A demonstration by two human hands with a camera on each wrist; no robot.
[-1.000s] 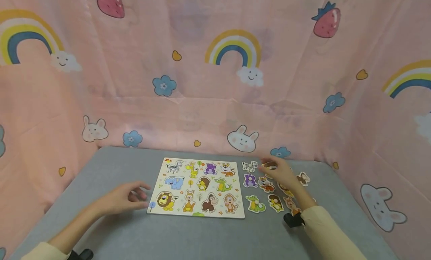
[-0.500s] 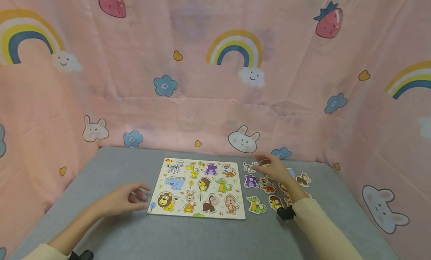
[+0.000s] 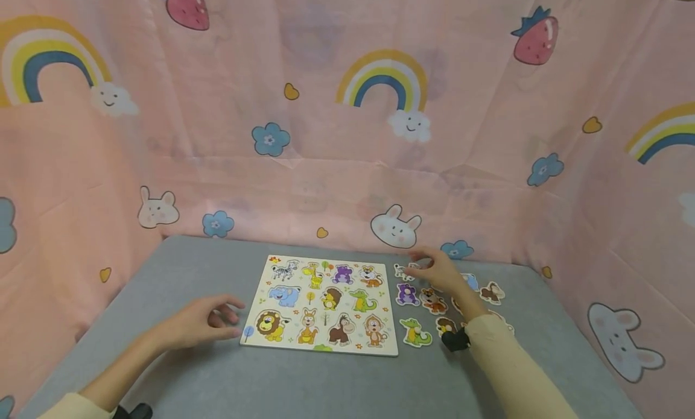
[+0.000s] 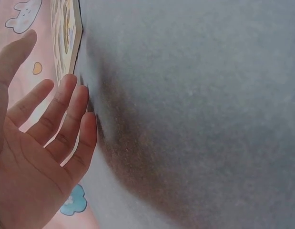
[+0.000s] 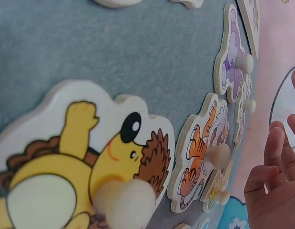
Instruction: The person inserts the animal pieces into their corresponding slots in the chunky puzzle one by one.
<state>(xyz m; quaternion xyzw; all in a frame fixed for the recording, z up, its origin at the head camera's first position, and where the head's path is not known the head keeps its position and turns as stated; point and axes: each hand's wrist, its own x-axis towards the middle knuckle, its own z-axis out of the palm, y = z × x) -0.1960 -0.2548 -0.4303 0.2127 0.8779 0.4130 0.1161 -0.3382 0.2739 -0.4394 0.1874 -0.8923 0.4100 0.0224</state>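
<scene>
Head view: two bare hands over a grey worktop point(image 3: 271, 383), where an animal board point(image 3: 320, 313) lies flat with loose animal pieces to its right.
Zebra piece point(image 3: 400, 272): on the worktop, just beside the far right corner of the board; the purple piece point(image 3: 407, 294) sits just on its near side, the tiger piece point(image 3: 434, 301) nearer and farther right.
Piece feel: probably light, thin and stiff, like painted wood; not fragile, though the smooth printed face could slip under a fingertip.
Best hold: a pinch on the round knob, such as the pale knob point(image 5: 130, 205) on the hedgehog piece point(image 5: 47, 200); the thin rim looks harder to get under.
Right hand point(image 3: 442, 273): nearest to the zebra piece, fingertips overlapping it as seen from the head; the right wrist view shows the fingers loosely bent and grasping nothing. Whether they touch the piece, I cannot tell.
Left hand point(image 3: 192, 322): released, fingers relaxed and apart, just beside the left edge of the board; contact with that edge is unclear.
Board grip: likely rigid and fairly light, best steadied at its edge.
</scene>
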